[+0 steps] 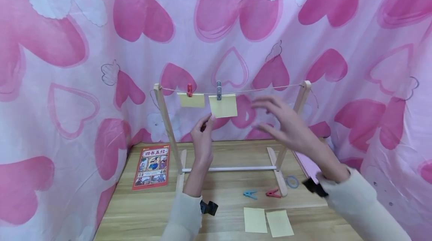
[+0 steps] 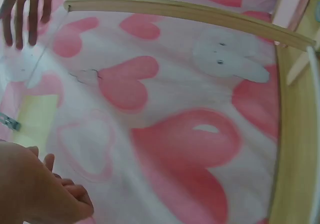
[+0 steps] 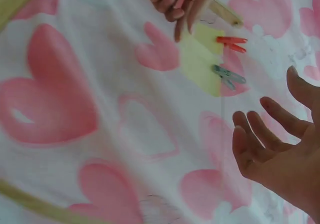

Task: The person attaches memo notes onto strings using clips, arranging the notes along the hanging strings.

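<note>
Two yellow paper notes hang from a string [image 1: 260, 89] on a wooden frame. The left note [image 1: 192, 100] is held by a red clothespin [image 1: 189, 90], the nearer note [image 1: 223, 106] by a grey clothespin [image 1: 219, 91]. My left hand [image 1: 203, 139] pinches the nearer note's lower left corner; its other fingers are curled. In the right wrist view a small pinkish-red piece [image 3: 179, 2] shows among those fingers, too little to name. My right hand [image 1: 287, 122] is in the air right of that note, fingers spread and apart from it, holding nothing.
On the wooden table lie a blue clothespin [image 1: 250, 194], a red clothespin [image 1: 273, 193] and two yellow notes [image 1: 255, 220]. A roll of tape [image 1: 292, 181] is by the frame's right foot [image 1: 280, 183]. A red picture book [image 1: 151, 167] lies at left. A heart-patterned curtain [image 1: 216, 27] surrounds the table.
</note>
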A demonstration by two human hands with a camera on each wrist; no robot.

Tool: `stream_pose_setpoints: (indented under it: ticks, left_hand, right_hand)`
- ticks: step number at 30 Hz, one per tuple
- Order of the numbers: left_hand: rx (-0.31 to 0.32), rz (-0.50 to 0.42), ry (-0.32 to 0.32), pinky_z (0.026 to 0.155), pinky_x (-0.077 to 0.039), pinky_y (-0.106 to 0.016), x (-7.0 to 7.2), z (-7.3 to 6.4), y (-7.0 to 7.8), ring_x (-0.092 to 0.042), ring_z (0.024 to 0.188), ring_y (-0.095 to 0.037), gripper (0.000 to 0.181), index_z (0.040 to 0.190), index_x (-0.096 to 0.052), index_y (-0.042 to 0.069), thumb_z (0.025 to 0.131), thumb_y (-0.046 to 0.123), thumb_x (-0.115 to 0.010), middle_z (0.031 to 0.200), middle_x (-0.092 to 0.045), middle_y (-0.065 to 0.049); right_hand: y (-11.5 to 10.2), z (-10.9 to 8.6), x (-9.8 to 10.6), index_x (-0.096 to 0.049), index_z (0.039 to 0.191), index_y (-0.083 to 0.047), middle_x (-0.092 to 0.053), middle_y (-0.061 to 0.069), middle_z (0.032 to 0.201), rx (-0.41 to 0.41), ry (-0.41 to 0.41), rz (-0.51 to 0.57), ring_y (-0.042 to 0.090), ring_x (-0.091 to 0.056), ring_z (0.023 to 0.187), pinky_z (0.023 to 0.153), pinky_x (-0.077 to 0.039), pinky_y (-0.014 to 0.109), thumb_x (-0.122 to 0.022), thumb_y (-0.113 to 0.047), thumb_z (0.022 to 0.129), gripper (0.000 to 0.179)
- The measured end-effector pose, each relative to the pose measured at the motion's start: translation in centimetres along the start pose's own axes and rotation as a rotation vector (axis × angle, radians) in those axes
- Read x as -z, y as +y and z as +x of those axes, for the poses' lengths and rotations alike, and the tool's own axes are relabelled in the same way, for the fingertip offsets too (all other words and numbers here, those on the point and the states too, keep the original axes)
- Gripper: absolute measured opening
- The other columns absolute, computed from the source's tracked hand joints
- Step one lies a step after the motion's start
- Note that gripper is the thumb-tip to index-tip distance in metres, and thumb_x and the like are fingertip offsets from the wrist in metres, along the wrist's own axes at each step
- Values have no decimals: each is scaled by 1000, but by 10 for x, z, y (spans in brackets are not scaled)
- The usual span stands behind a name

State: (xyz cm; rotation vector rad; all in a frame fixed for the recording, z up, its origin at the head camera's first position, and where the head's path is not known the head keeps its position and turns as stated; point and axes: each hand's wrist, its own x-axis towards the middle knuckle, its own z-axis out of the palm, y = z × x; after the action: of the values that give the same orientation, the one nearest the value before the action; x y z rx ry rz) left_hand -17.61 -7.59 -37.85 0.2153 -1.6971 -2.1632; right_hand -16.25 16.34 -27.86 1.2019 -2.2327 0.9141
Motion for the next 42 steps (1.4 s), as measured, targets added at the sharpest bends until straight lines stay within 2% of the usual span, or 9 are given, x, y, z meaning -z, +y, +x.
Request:
stream_pose_setpoints:
  ticks: [3, 5, 11, 14, 17, 22, 28, 33, 42]
  left_hand:
    - [12, 117, -27, 71, -45, -20, 14, -12, -28, -50, 87, -14, 32, 125, -79, 3, 110, 31, -71, 96, -60, -4]
    - [41, 162, -64, 71, -46, -22, 26, -27, -58, -51, 85, -15, 34, 118, -78, 1, 111, 33, -69, 93, -61, -5]
    - [232, 337, -252, 68, -55, -26, 64, -102, -165, -64, 87, -17, 38, 135, -71, 1, 112, 31, -65, 101, -71, -7]
    - [216, 440, -332, 75, -54, -26, 74, -133, -208, -62, 91, -11, 35, 134, -72, 1, 108, 25, -71, 107, -70, -6]
    - [123, 595, -353, 81, -48, -26, 75, -151, -236, -53, 95, -3, 38, 131, -75, 6, 101, 28, -81, 113, -64, 4]
    - [13, 731, -278, 86, -47, -32, 67, -159, -247, -51, 101, -8, 48, 130, -76, 15, 89, 37, -90, 114, -57, 8]
    - [-114, 901, -272, 84, -45, -34, 58, -161, -246, -48, 100, -15, 43, 117, -82, 24, 77, 28, -97, 111, -54, 5]
    - [-108, 936, -285, 81, -41, -33, 57, -163, -244, -44, 98, -13, 40, 108, -80, 27, 73, 20, -98, 109, -50, 7]
    - [-83, 921, -338, 82, -41, -34, 56, -157, -241, -45, 99, -16, 33, 95, -74, 29, 75, 16, -98, 109, -50, 6]
  right_hand:
    - [9, -51, -11, -71, 137, -7, -67, 10, 142, -53, -44, -2, 26, -67, 125, 99, -57, 23, -84, -4, 93, 46]
    - [19, -84, -25, -71, 135, -8, -69, 9, 137, -112, -80, 7, 20, -69, 116, 92, -60, 27, -83, -7, 95, 42]
    - [51, -169, -84, -72, 125, -5, -70, 10, 123, -168, -117, -100, 22, -72, 102, 81, -63, 37, -88, -15, 92, 38]
    - [62, -196, -115, -72, 122, -4, -70, 10, 121, -198, -147, -218, 24, -73, 98, 81, -63, 42, -92, -18, 89, 41]
    - [70, -213, -143, -72, 123, -2, -70, 12, 120, -286, -207, -212, 21, -71, 89, 76, -62, 36, -92, -17, 89, 42]
    - [76, -231, -180, -71, 126, 0, -70, 15, 120, -444, -270, -255, 28, -70, 99, 81, -63, 39, -92, -15, 88, 45]
    - [78, -251, -207, -75, 117, -4, -68, 12, 114, -471, -246, -390, 30, -65, 103, 87, -60, 48, -98, -18, 80, 46]
    - [80, -261, -216, -78, 108, -8, -66, 8, 111, -464, -200, -441, 25, -62, 101, 86, -58, 46, -99, -14, 77, 39]
    - [84, -262, -221, -78, 117, -10, -68, 10, 122, -508, -166, -383, 29, -59, 111, 93, -53, 50, -99, -17, 78, 45]
